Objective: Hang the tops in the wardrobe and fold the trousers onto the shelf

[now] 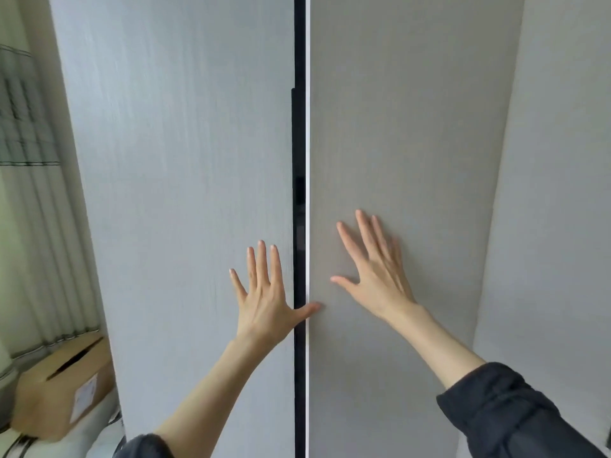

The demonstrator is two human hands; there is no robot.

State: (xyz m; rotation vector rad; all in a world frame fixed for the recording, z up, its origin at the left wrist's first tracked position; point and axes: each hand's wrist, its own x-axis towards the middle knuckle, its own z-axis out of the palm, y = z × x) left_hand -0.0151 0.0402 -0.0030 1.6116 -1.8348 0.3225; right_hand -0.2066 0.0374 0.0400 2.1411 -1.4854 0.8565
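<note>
Two tall pale wardrobe doors fill the view, with a narrow dark gap [299,160] running between them. My left hand [264,292] lies flat with spread fingers on the left door [182,160], its thumb reaching across the gap. My right hand [377,269] presses flat on the right door [406,127], fingers straight and fanned. Both sleeves are dark and pushed up the forearms. No tops, trousers, hangers or shelf are in view; the wardrobe's inside is hidden.
A cardboard box [62,388] with a white label sits low at the left, beside pale pleated curtains [29,193]. A plain white wall [562,193] stands close on the right of the wardrobe.
</note>
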